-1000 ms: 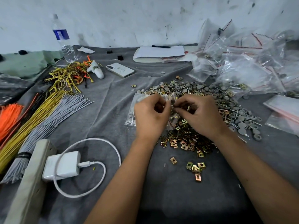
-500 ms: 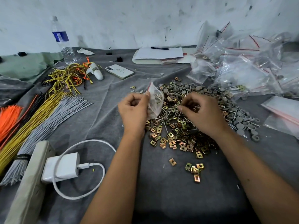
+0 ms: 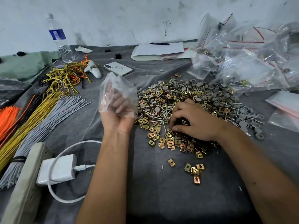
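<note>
Left grip [image 3: 118, 115] holds a bag [image 3: 117, 91] up beside clips [image 3: 169, 140] heaped on the desk [image 3: 161, 199], fingers curled round it; right grip [image 3: 192, 121] pinches clips from the heap. Bag looks empty, so filling appears barely begun

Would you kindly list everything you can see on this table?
small bag: one, clear, held up, centre-left
clip nuts: many, brass, heaped mid-cloth
caps: many, grey, pile's right side
nails: many, silver, amid the pile
bags: many, clear, far right
wire bundles: several, grey, yellow, orange, left
phone: one, white, behind the small bag
bottle: one, clear, far left
notepad: one, white, far middle
charger: one, white, near left
cloth: one, grey, under everything
left hand: one, grips the small bag
right hand: one, fingers curled in the clip nuts
</note>
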A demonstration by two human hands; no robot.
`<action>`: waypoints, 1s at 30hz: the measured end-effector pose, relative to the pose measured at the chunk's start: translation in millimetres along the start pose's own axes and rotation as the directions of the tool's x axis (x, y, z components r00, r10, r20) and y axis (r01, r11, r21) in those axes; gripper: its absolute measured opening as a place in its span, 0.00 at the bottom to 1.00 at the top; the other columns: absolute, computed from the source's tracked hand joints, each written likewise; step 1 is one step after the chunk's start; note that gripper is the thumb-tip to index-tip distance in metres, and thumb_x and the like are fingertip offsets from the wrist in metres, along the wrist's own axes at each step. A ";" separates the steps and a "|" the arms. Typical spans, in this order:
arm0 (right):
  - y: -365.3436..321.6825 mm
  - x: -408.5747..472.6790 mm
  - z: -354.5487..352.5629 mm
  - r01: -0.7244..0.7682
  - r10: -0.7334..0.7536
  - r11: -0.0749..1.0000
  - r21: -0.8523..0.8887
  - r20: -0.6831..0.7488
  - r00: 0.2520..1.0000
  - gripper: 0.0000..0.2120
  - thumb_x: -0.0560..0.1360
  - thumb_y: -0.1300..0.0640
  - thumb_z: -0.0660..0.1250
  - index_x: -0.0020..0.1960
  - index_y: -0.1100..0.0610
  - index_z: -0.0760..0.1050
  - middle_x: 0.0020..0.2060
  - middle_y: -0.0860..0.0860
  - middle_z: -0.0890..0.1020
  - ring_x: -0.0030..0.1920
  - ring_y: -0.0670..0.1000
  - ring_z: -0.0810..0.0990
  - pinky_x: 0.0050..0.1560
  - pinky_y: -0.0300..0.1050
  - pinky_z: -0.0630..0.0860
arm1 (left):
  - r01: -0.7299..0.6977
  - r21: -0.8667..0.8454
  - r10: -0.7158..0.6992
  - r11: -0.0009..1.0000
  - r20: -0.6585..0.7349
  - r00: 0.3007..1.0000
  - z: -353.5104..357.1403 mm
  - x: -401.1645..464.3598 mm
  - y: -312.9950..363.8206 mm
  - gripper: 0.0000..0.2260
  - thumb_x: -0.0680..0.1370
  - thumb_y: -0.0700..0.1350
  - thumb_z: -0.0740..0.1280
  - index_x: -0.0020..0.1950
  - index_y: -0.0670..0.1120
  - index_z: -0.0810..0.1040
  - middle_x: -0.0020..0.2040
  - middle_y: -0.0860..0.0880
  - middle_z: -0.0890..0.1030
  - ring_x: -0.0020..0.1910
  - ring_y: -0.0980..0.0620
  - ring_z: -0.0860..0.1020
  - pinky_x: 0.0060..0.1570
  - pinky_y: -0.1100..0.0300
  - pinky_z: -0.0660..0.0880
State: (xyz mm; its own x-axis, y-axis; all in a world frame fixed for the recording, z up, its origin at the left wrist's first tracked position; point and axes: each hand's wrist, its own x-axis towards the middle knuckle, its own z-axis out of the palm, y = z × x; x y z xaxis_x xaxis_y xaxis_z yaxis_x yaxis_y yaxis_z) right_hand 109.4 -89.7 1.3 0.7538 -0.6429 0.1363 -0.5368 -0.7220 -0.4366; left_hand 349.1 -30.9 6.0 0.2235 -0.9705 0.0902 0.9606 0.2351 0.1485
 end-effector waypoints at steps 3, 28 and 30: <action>-3.0 -1.0 -0.1 -0.016 0.016 1.000 0.002 0.005 1.000 0.07 0.75 0.42 0.73 0.50 0.42 0.82 0.51 0.42 0.74 0.56 0.47 0.66 0.63 0.51 0.63 | -0.014 -0.014 0.013 1.000 -0.029 0.999 -2.3 2.2 -0.7 0.18 0.86 0.47 0.64 0.38 0.42 0.80 0.28 0.51 0.73 0.20 0.60 0.72 0.20 0.69 0.68; -3.8 -0.8 -9.7 0.122 0.113 0.915 0.386 -0.534 0.838 0.10 0.77 0.64 0.74 0.57 0.56 0.85 0.51 0.46 0.86 0.54 0.45 0.85 0.57 0.46 0.82 | -0.371 0.847 0.144 -0.381 0.451 0.881 -13.2 4.8 -70.1 0.08 0.76 0.42 0.76 0.39 0.45 0.82 0.29 0.53 0.77 0.28 0.57 0.73 0.28 0.62 0.70; -5.8 -0.9 -8.2 0.104 0.079 0.946 0.307 -0.528 0.845 0.11 0.75 0.63 0.75 0.57 0.55 0.86 0.50 0.47 0.87 0.52 0.43 0.85 0.56 0.46 0.82 | -0.382 0.840 0.148 -0.386 0.465 0.873 -12.9 5.2 -70.7 0.07 0.76 0.41 0.76 0.39 0.45 0.82 0.29 0.56 0.76 0.28 0.57 0.74 0.29 0.65 0.69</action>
State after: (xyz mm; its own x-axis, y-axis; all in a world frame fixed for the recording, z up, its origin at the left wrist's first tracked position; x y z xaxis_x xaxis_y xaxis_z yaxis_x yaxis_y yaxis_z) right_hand 108.7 -87.0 11.0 0.3945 -0.7358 0.5504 -0.3131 -0.6708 -0.6723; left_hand 284.5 -53.2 -16.8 0.2607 -0.7876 0.5583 -0.5946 0.3246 0.7356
